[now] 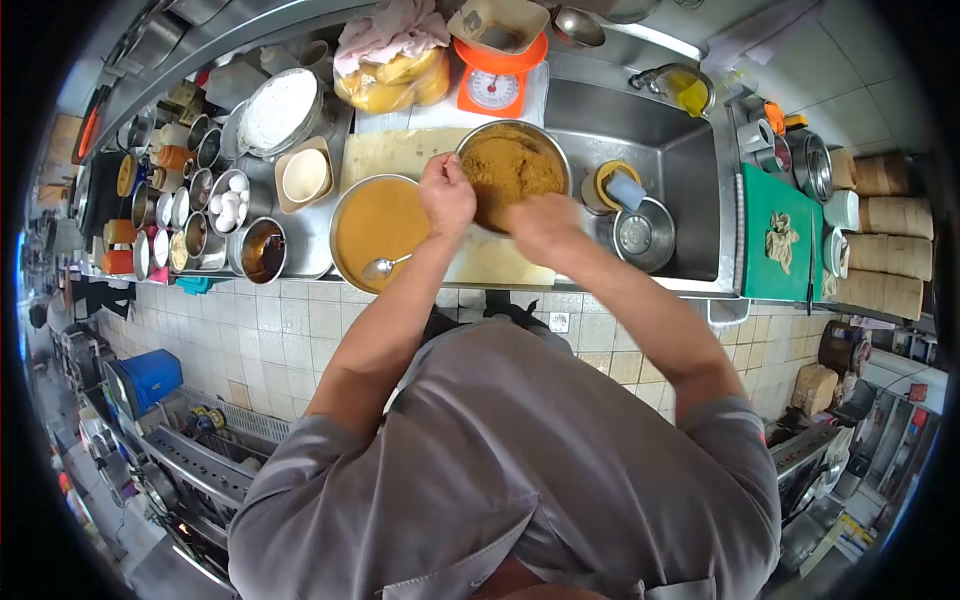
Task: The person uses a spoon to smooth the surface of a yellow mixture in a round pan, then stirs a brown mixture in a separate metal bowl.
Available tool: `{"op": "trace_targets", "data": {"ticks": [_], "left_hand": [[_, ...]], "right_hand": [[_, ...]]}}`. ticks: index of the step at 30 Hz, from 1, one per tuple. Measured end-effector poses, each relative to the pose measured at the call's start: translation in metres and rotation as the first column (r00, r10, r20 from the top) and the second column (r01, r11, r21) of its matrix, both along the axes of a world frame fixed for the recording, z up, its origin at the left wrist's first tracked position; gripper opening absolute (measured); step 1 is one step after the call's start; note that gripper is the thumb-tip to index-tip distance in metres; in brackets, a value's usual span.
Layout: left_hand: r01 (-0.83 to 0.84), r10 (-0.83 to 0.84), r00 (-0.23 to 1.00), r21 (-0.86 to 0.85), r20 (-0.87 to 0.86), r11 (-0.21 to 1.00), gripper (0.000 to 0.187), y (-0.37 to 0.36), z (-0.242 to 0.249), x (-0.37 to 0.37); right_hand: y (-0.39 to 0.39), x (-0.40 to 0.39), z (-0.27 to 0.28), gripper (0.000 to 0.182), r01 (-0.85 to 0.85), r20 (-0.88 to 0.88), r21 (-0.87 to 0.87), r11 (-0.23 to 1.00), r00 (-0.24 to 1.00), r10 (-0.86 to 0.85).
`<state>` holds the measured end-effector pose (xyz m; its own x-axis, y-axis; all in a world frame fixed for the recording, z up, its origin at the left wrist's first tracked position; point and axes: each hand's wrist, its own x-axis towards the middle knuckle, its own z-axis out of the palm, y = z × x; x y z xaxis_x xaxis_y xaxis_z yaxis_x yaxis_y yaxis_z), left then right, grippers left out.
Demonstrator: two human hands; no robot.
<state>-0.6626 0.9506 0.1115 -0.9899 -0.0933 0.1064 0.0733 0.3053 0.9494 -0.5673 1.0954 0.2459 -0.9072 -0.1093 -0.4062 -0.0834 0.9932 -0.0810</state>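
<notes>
Both hands are at a steel bowl of brown crumbly mix point(510, 172) that sits on a pale cutting board point(400, 152) near the front edge of the worktop point(310, 235). The left hand point(446, 195) is curled over the bowl's near-left rim, seemingly gripping it, though whether the fingers are fully clamped on the metal cannot be told. The right hand point(540, 225) is blurred at the near rim; whether its fingers are apart or together cannot be told.

The likeliest trouble is spillage — the mix is heaped close to the rim, and a hard stir or a slipping grip could tip crumbs onto the board or into the sink point(650, 150) just to the right. The bowl also sits close to a wide bowl of orange batter point(378, 225), in which a spoon point(385, 266) leans at the front edge; a knock from the left forearm could flick the spoon out or slop batter over the worktop edge onto the tiled floor.

The worktop is stainless steel and crowded: an orange scale point(493, 85) at the back, a bagged yellow lump point(392, 80), a tray of eggs point(228, 205), many small tins toward the left end. A green board point(778, 235) lies beyond the sink. It looks like a commercial kitchen — pale square tiles below.
</notes>
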Motion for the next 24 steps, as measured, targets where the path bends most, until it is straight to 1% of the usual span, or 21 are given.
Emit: {"op": "trace_targets", "data": {"ticks": [2,3,5,7,8,10,11,12,14,15,16,18,19,20,23,24], "left_hand": [[-0.002,0.002,0.999,-0.003,-0.054,1.000,0.025,0.012,-0.004,0.000],[-0.010,0.010,0.999,0.004,-0.040,1.000,0.025,0.011,-0.004,-0.001],[-0.017,0.017,1.000,0.005,-0.011,1.000,0.024,0.000,-0.002,-0.006],[-0.037,0.037,0.999,-0.014,-0.001,0.999,0.025,0.005,0.006,-0.006],[-0.059,0.059,0.998,-0.024,0.013,0.998,0.025,0.005,0.007,-0.002],[-0.028,0.028,0.999,-0.013,0.017,1.000,0.024,0.004,-0.002,-0.001],[-0.015,0.015,1.000,-0.002,0.006,1.000,0.023,0.007,-0.005,-0.008],[-0.007,0.007,1.000,0.001,0.012,1.000,0.024,0.003,-0.004,-0.009],[0.019,-0.020,0.999,0.007,0.028,1.000,0.026,-0.007,0.001,-0.014],[0.011,-0.011,1.000,0.005,-0.008,1.000,0.025,-0.001,0.004,-0.017],[-0.012,0.012,0.999,0.005,-0.032,1.000,0.025,0.006,0.003,-0.014],[-0.017,0.016,0.999,-0.009,-0.047,1.000,0.025,0.003,-0.003,0.000],[-0.010,0.010,0.998,-0.002,-0.064,1.000,0.024,0.004,-0.003,-0.007],[-0.003,0.003,0.997,0.002,-0.072,1.000,0.024,0.004,-0.005,-0.009],[0.015,-0.014,1.000,0.032,-0.011,0.999,0.021,-0.004,-0.005,-0.014],[0.004,-0.003,1.000,0.025,-0.014,1.000,0.021,0.000,0.002,-0.016]], "right_hand": [[0.003,-0.049,-0.014,0.025,0.162,-0.077,0.006,0.987,0.984,-0.161],[0.004,-0.063,-0.014,0.026,0.243,-0.109,0.000,0.970,0.964,-0.241],[0.015,-0.037,-0.013,0.026,0.227,-0.059,0.016,0.974,0.973,-0.225],[0.027,-0.008,0.000,0.027,0.192,-0.022,0.061,0.980,0.981,-0.190],[0.012,0.002,-0.022,0.026,0.137,-0.094,0.058,0.989,0.987,-0.131],[-0.012,-0.028,-0.009,0.026,0.163,-0.058,-0.007,0.987,0.985,-0.163],[-0.011,-0.052,-0.004,0.026,0.174,-0.052,-0.037,0.984,0.983,-0.176],[0.015,-0.067,-0.021,0.025,0.326,-0.092,-0.043,0.945,0.940,-0.328],[0.033,-0.037,-0.014,0.025,0.237,0.008,0.007,0.971,0.971,-0.237],[0.035,-0.024,-0.008,0.025,0.185,0.052,0.044,0.982,0.981,-0.187],[0.014,-0.004,-0.011,0.023,0.158,-0.100,0.071,0.985,0.984,-0.150],[-0.011,-0.027,-0.017,0.024,0.110,-0.036,0.015,0.994,0.993,-0.110],[-0.009,-0.049,-0.017,0.024,0.091,-0.025,-0.012,0.996,0.996,-0.091],[0.008,-0.065,-0.013,0.024,0.254,-0.065,-0.061,0.965,0.964,-0.258],[0.041,-0.034,-0.002,0.024,0.152,0.070,0.018,0.988,0.986,-0.153],[0.033,-0.016,-0.027,0.024,0.138,-0.008,-0.009,0.990,0.990,-0.138]]}}
